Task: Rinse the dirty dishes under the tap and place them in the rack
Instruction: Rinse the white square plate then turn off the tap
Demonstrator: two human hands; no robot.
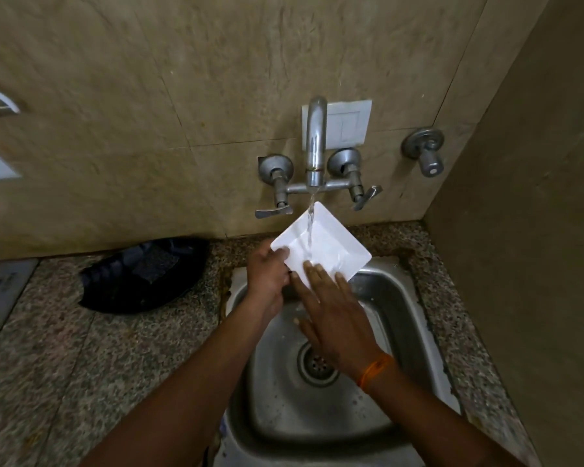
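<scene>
A white square plate (334, 246) is held tilted under the tap (315, 146), and a stream of water runs onto its middle. My left hand (268, 274) grips the plate's left corner, thumb on top. My right hand (334, 315) lies flat with straight fingers touching the plate's near edge. Both are above the steel sink (415, 335). An orange thread is tied round my right wrist.
A dark bag or cloth (142, 274) lies on the granite counter (48, 348) left of the sink. Two lever handles (272, 210) flank the spout. A separate valve (425, 153) sticks out of the wall at right. A side wall closes the right.
</scene>
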